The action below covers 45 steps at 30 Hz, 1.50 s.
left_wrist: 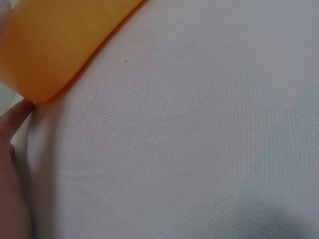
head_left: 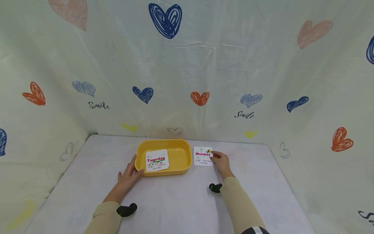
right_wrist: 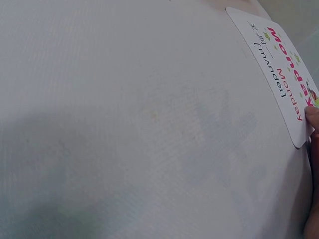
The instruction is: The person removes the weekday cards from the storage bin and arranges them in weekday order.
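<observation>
The right hand (head_left: 221, 162) pinches a white Monday card (head_left: 201, 161) by its right edge, beside the tray. In the right wrist view, the thumb (right_wrist: 312, 116) lies on the face of that card (right_wrist: 273, 74). At the left, the left hand (head_left: 128, 175) touches the front left corner of a yellow plastic tray (head_left: 184, 169), its fingers fairly straight. A fingertip (left_wrist: 24, 109) meets the bottom corner of the tray (left_wrist: 55, 50) in the left wrist view. Inside the tray lies a Tuesday card (head_left: 157, 159), face up; other card edges seem to show beneath it.
Both hands work over a table with a white cloth (head_left: 175, 204). Behind its far edge hangs a pale curtain (head_left: 216, 117) printed with hearts and "Smile", which also closes in the left and right sides. A dark wrist device (head_left: 127, 210) sticks out from the left sleeve.
</observation>
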Each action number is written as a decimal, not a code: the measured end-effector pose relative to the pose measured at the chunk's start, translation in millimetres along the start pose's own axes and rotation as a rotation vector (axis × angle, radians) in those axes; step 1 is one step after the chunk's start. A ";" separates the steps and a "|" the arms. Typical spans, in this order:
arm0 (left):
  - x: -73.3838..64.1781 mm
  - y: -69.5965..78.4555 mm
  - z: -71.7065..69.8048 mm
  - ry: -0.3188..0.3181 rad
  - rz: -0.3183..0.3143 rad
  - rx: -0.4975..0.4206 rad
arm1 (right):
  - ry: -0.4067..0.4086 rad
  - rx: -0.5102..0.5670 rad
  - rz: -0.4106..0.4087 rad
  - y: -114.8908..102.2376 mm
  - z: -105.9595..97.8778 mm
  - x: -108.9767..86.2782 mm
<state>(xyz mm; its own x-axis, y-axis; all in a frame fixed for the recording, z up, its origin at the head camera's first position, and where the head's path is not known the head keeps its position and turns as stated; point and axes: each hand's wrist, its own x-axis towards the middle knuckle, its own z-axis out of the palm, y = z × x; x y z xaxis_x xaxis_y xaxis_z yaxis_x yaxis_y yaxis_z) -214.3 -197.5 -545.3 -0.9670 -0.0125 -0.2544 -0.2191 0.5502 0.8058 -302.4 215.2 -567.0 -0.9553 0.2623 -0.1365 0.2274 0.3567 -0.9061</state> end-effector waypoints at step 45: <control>-1.3 0.6 0.1 -0.002 -0.020 0.000 | -0.048 0.260 -0.099 -68.0 24.0 -53.1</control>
<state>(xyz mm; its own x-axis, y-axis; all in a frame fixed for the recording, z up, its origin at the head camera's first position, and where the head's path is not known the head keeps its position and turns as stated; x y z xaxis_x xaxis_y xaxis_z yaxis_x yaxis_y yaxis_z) -213.1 -197.0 -544.5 -0.9621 -0.0223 -0.2718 -0.2389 0.5499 0.8003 -271.7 155.5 -507.8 -0.9797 0.1925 -0.0558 0.0827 0.1344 -0.9875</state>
